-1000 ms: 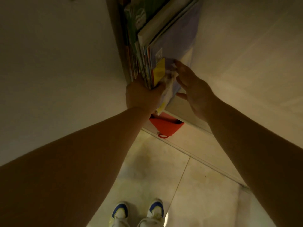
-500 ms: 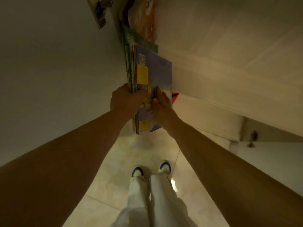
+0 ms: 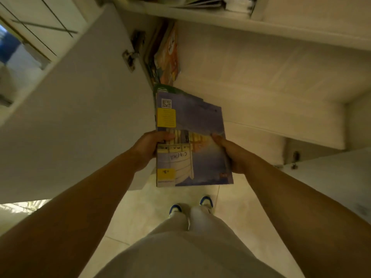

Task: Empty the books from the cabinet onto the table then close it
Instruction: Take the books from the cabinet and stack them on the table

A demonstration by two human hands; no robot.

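Now that the stack of books (image 3: 192, 141) is out of the cabinet (image 3: 261, 81) vs 0.5 s ago, left hand (image 3: 149, 149) & right hand (image 3: 230, 155) grip its side edges above open floor (image 3: 140, 213); more books (image 3: 167, 57) remain inside beside the open door (image 3: 80, 107).

the open cabinet door (image 3: 76, 109) walls off the side at 9 o'clock, its hinge (image 3: 130, 57) jutting near the opening. at 12 o'clock a shelf edge (image 3: 220, 17) caps the compartment. leftover books (image 3: 168, 55) lean against the left wall at 11 o'clock; the compartment is bare from 12 to 2 o'clock. the held stack of books (image 3: 190, 137) fills the gap between both hands. tiled floor (image 3: 144, 213) lies open at 6 o'clock around the feet.
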